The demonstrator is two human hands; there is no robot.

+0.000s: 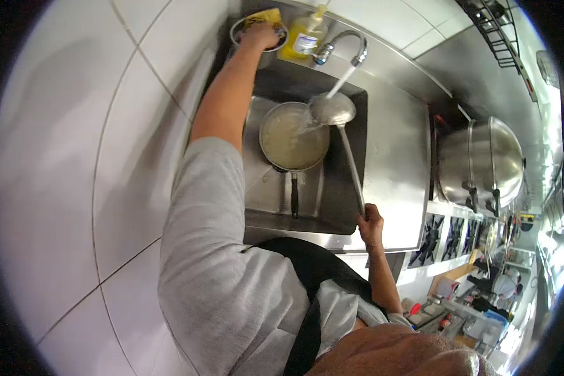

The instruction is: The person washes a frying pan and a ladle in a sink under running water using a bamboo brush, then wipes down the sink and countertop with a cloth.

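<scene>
My right hand [371, 224] is closed round the end of a long metal ladle handle. The ladle's bowl [333, 110] is under the water from the curved tap [348, 39], and water splashes off it. Below it a frying pan [293, 139] with a black handle sits in the sink [332, 200], filled with cloudy water. My left hand [261, 36] reaches into a round metal container [236, 30] at the sink's back left corner. A yellow cloth or sponge [264, 17] shows at its rim. The fingers of that hand are hidden inside.
A yellow soap bottle with a pump [304, 39] stands beside the container. To the right are a steel counter [395, 156], a large lidded pot [479, 163] and stove burners [429, 238]. A tiled wall [62, 188] closes off the left side.
</scene>
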